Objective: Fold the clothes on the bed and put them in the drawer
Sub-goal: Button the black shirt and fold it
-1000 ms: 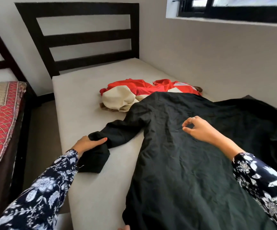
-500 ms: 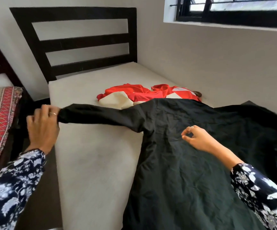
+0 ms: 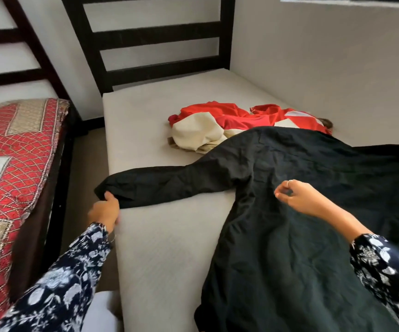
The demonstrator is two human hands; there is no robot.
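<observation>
the black garment (image 3: 301,212) lies spread flat on the bed (image 3: 169,248), covering its right half and running off the lower edge of the view; its sleeve (image 3: 165,183) is stretched straight out to the left across the mattress, the cuff reaching the left edge of the bed; the left hand (image 3: 105,210) grips the cuff end of the sleeve at that edge, fingers curled round the cloth; the right hand (image 3: 299,197) rests on the body of the black garment near the shoulder area, thumb and forefinger brought together on the cloth with a ring visible on one finger; whether cloth is actually pinched between them cannot be told; both forearms wear dark floral sleeves; beyond the black garment, toward the headboard (image 3: 150,41), a red garment (image 3: 236,116) and a cream garment (image 3: 196,133) lie crumpled together, the black garment overlapping their near edge; a second bed with a red patterned cover (image 3: 14,152) stands to the left, apart from the first, with floor between them.
</observation>
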